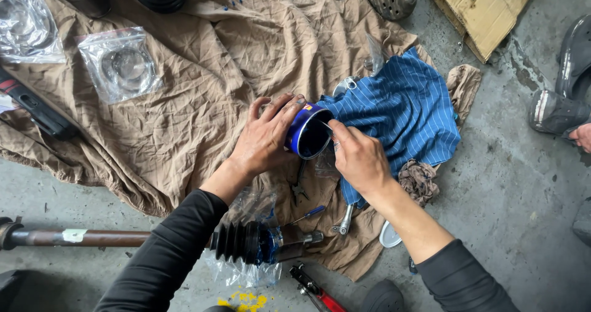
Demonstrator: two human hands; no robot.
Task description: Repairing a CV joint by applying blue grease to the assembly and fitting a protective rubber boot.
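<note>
My left hand (266, 136) grips a round blue tin (306, 131), tilted on its side with its dark open mouth facing me. My right hand (357, 156) is at the tin's rim, fingers pinched on a thin tool or strip that reaches into the opening; I cannot tell what it is. Both hands hover over a crumpled tan cloth (203, 102) on the concrete floor. A blue striped cloth (406, 112) lies just right of the tin. Below my arms lies a drive shaft (80, 237) with a black ribbed rubber boot (243, 242) smeared with blue grease.
Bagged metal rings (123, 65) lie at the upper left. Pliers (300, 186), a wrench (345, 221), a small screwdriver (308, 214) and a red-handled tool (317, 293) lie near the shaft. Cardboard (483, 7) is at the upper right. Another person's shoe (563, 90) is at the right edge.
</note>
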